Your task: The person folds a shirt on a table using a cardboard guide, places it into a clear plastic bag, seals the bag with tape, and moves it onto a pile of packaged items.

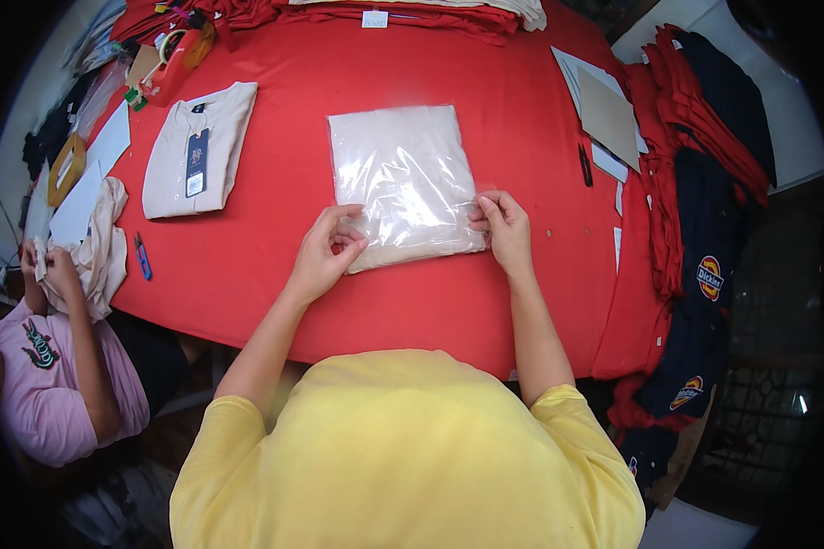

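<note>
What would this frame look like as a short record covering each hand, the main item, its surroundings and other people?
Main item: bagged garment, pale, folded, in clear plastic, on red cloth
Left hand: at its lower left; grip unclear
Right hand: holding its lower right edge
Leftward: tagged garment, blue snips
Rightward: brown card
Co-worker: far left, hands on pale cloth

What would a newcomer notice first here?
Likely the shiny clear bag around a folded cream garment, mid-picture on the bright red cloth, with the person's left hand and right hand at its sides. Next, perhaps, a folded top with a dark tag, to the bag's left.
</note>
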`<state>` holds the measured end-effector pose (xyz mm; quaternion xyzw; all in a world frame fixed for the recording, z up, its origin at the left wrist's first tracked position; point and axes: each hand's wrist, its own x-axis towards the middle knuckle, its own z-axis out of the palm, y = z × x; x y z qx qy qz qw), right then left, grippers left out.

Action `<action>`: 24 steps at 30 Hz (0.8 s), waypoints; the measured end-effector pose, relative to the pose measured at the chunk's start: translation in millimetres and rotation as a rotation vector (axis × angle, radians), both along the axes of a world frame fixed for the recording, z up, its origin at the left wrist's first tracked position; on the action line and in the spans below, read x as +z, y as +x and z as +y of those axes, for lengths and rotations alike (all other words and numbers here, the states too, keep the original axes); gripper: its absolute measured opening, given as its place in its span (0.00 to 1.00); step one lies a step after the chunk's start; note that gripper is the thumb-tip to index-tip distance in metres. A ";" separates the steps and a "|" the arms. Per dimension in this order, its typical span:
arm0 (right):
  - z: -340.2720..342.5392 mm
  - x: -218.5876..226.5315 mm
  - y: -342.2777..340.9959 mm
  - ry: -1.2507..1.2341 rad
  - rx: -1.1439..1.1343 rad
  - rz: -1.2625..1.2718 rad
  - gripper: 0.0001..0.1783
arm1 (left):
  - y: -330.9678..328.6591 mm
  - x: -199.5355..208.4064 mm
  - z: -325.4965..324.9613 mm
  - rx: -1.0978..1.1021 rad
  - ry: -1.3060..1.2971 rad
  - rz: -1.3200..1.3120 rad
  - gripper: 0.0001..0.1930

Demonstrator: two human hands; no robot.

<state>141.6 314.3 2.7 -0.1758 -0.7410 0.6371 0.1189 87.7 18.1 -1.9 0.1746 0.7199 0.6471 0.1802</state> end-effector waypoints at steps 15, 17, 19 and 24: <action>-12.4 4.5 -19.4 0.350 -0.111 -0.135 0.10 | -17.5 2.7 22.6 0.289 -0.230 -0.002 0.07; -10.4 0.7 -25.7 0.499 -0.095 -0.154 0.10 | -23.3 0.9 22.2 0.285 -0.283 0.020 0.08; -4.4 -6.1 -31.5 0.711 -0.056 -0.148 0.11 | -31.3 0.8 20.7 0.262 -0.348 0.045 0.11; 1.5 0.4 -41.8 0.534 -0.050 -0.294 0.09 | -45.1 15.6 13.6 0.141 -0.609 0.054 0.17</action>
